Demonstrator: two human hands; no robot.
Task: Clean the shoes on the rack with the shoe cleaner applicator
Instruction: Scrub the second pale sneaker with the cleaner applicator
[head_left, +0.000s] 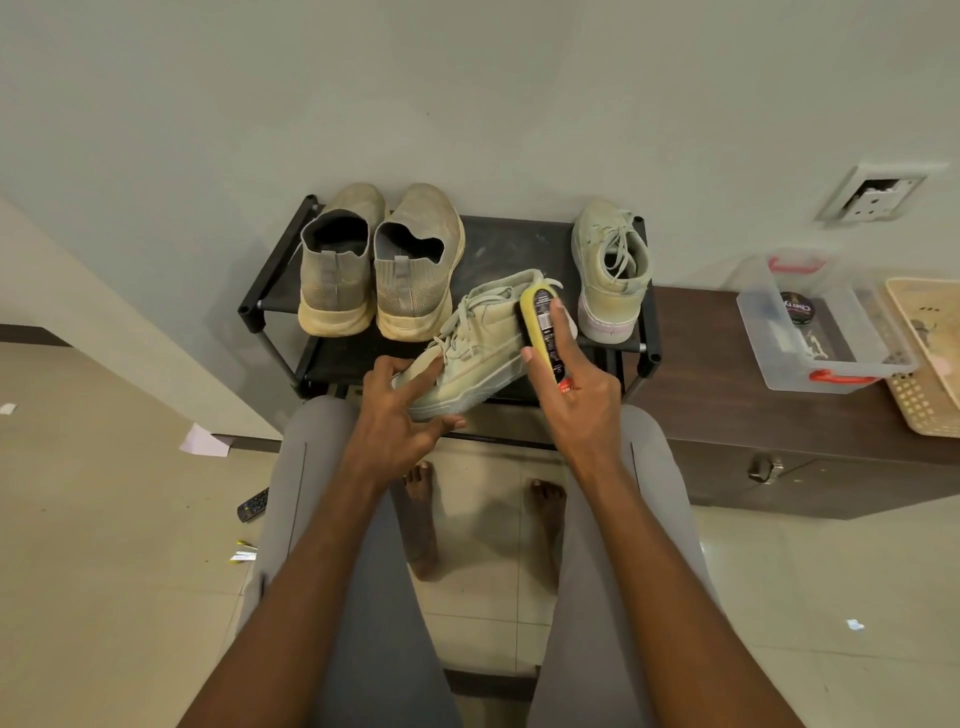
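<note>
1. The pale green lace-up shoe (475, 345) is held tilted over the front edge of the black shoe rack (270, 288), toe toward the person's left, sole edge facing down and forward.
2. The left hand (400, 410) grips it at the toe end, thumb under the sole rim and fingers curled over the top near the laces.
3. The right hand (582, 384) is wrapped around the shoe cleaner applicator (545, 332), a black labelled bottle with a yellow sponge head; the sponge end lies against the shoe's heel side, index finger stretched along the bottle.
4. On the rack's top shelf the matching green shoe (613, 270) stands at the right end, heel toward the person. At the left end a pair of dusty beige knit sneakers (382, 265) sits side by side, heels outward.
5. Right of the rack, on a dark brown cabinet (727, 415), stands a clear plastic box (821, 322) with red handles. Inside it lies a round black tin (797, 307) and some pale items too blurred to name.
6. Touching the box's right side is a woven cream basket (930, 374); its contents cannot be made out.
7. A remote control (253, 504) lies on the tiled floor to the left.
</note>
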